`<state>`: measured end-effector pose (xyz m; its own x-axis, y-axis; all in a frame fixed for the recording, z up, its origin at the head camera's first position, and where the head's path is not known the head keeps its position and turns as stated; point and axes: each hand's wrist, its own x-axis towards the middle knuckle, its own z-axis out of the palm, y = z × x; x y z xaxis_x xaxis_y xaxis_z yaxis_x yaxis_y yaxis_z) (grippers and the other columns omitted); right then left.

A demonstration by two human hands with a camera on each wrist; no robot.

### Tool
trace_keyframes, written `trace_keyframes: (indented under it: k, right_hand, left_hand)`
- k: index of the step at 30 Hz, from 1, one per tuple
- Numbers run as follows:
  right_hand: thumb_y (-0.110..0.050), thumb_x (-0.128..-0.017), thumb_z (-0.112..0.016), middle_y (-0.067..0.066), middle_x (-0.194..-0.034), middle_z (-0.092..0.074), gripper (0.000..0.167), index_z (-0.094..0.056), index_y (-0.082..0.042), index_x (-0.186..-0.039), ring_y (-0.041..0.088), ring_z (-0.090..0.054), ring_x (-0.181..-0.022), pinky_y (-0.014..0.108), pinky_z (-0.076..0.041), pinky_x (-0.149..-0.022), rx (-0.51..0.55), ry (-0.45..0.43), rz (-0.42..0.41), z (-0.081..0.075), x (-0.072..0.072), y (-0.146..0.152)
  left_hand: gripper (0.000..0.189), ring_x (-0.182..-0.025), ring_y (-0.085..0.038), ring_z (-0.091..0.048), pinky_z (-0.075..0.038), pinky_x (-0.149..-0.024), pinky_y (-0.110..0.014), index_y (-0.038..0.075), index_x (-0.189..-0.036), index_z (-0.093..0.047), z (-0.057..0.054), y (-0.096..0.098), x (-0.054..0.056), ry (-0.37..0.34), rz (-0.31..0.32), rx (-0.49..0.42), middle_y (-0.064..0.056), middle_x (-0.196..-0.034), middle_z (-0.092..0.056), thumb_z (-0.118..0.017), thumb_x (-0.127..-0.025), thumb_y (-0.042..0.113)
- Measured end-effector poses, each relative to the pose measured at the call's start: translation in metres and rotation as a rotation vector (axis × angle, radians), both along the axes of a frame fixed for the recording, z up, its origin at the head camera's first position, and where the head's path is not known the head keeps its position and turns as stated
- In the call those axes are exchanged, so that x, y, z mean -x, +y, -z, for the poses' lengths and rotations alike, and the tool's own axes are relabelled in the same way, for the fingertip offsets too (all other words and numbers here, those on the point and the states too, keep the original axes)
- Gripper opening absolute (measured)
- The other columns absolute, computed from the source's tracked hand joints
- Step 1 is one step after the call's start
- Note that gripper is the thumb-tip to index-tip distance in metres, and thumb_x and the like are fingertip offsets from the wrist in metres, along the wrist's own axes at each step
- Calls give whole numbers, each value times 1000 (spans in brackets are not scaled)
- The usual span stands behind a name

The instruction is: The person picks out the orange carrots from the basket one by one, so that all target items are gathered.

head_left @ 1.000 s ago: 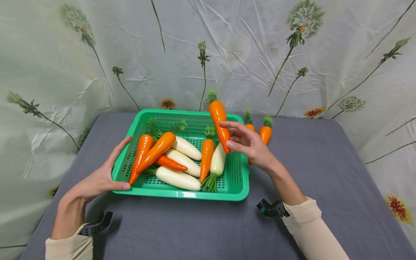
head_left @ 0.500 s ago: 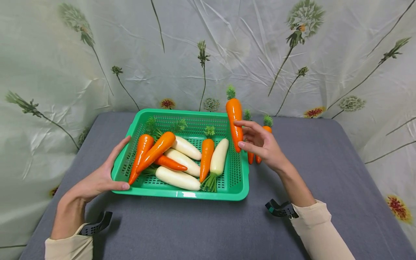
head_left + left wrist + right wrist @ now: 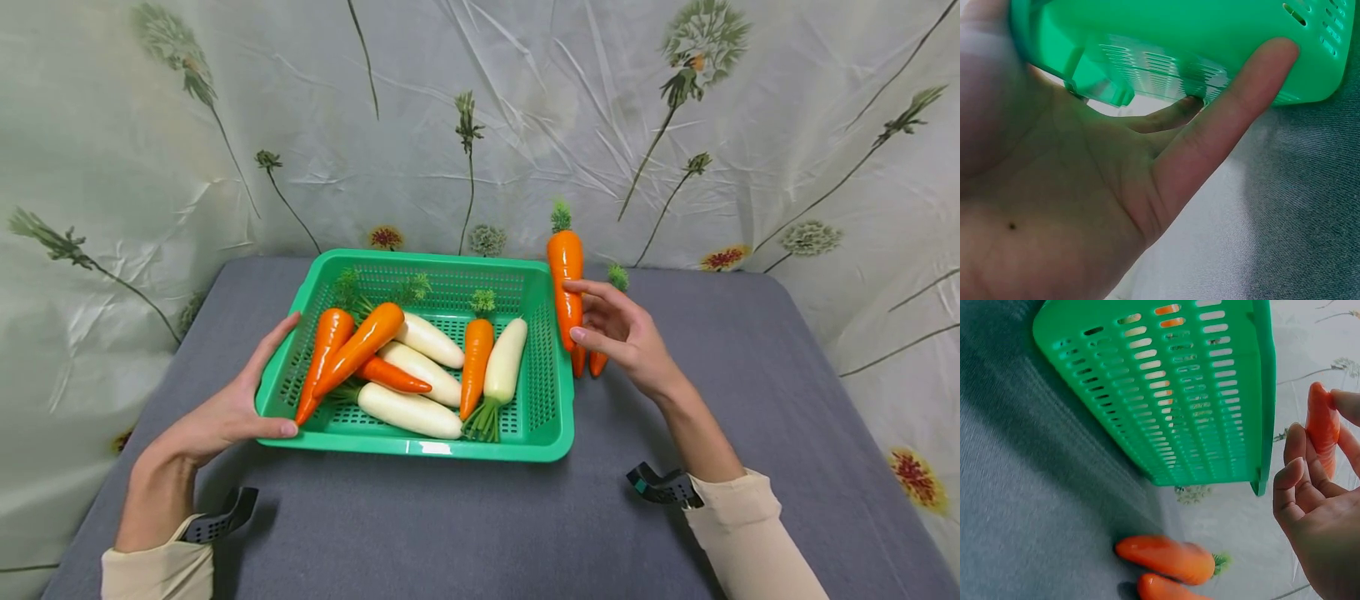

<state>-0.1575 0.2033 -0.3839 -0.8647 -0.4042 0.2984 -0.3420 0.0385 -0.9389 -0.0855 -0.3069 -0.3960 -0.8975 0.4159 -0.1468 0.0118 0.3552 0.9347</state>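
Observation:
My right hand [image 3: 626,337] pinches an orange carrot [image 3: 565,275] near its tip, with thumb and fingers. It hangs in the air over the right edge of a green plastic basket [image 3: 555,446], its green top up. In the right wrist view the pinched carrot [image 3: 1320,422] is apart from the basket wall [image 3: 1235,425]. At the basket's left end rests my left hand [image 3: 217,412], thumb at the front corner and fingers along the side. The left wrist view shows a straight finger [image 3: 1229,115] touching the outer wall [image 3: 1210,25].
Inside the basket lie several carrots [image 3: 477,362] and several white radishes [image 3: 411,412]. Two carrots [image 3: 1169,557] lie on the grey tablecloth [image 3: 480,533] right of the basket, partly behind my right hand. Behind the table hangs a flower-patterned curtain [image 3: 420,108].
My right hand has moved right with the carrot, from over the basket's inside to its right edge. The left hand and the basket have stayed in place.

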Motion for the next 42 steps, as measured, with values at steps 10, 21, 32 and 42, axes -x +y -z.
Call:
trace_keyframes:
  k: [10,21,32,42]
  right_hand:
    - [11,-94,-64,7,-130,-68,55,-53,0,-147,14,-68,-99,23,-55,-83,31,-26,42,6,-2,15]
    - [5,-96,-65,-3,-123,-68,52,-53,1,-147,13,-66,-97,21,-54,-83,-4,-27,91,16,-5,30]
    - [9,-96,-63,-4,-118,-69,52,-53,2,-147,8,-67,-98,19,-54,-84,9,-43,139,31,-10,46]
    - [11,-98,-59,-4,-109,-69,52,-52,0,-148,5,-69,-89,22,-56,-74,26,-88,176,44,-14,65]
  left_hand:
    - [125,-127,-8,-38,-44,-90,-18,42,-167,2,1,-1,-1,4,2,-3,-10,-163,-9,-80,-81,3]
    - [125,-127,-8,-37,-43,-91,-18,42,-167,2,0,-1,-1,-1,1,-11,-9,-163,-10,-80,-81,2]
    - [124,-126,-7,-38,-44,-90,-18,42,-167,1,1,0,-3,1,-6,-6,-10,-162,-11,-80,-81,3]
    - [124,-125,-8,-39,-45,-90,-18,42,-167,0,1,1,-2,-3,-7,-23,-10,-162,-11,-80,-81,2]
